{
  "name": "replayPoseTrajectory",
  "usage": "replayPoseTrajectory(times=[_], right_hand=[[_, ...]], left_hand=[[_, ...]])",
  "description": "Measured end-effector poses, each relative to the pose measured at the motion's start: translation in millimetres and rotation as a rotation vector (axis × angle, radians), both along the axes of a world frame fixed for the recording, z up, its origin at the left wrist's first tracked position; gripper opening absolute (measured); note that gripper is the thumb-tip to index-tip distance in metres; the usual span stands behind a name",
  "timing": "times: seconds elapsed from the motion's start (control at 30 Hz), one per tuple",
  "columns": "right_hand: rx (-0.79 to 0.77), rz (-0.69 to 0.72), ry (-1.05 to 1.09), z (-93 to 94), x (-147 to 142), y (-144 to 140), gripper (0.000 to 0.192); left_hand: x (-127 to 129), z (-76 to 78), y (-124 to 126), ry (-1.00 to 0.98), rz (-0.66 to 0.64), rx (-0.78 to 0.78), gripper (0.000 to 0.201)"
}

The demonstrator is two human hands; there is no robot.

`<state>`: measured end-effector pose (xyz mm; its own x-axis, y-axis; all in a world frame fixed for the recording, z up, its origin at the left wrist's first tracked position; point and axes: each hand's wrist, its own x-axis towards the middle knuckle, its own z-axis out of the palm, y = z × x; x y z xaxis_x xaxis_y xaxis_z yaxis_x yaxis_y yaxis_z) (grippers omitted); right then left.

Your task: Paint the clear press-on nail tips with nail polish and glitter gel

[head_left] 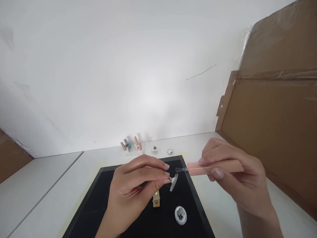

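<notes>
Mid-coat, seemingly: left hand pinching a clear nail tip over the black mat, right hand clamped on a pink brush cap, bristles just above the tip, a decorated piece lying below

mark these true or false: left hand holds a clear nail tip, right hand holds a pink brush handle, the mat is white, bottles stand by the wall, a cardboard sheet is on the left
1. The left hand pinches a clear nail tip in its fingers. True.
2. The right hand holds a pink brush handle. True.
3. The mat is white. False: it is black, lying on a white table.
4. Small bottles stand by the wall. True.
5. The large cardboard sheet leans on the left. False: it is on the right.
</notes>
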<state>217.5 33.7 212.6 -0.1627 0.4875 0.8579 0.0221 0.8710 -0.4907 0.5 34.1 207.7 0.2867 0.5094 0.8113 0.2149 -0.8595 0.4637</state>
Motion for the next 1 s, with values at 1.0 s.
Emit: replayPoseTrajectory(times=[1.0], right_hand=[[0.026, 0.012, -0.009, 0.4, 3.0, 0.8, 0.007]], left_hand=[[-2.5, 0.3, -3.9, 0.084, 0.030, 0.169, 0.034]])
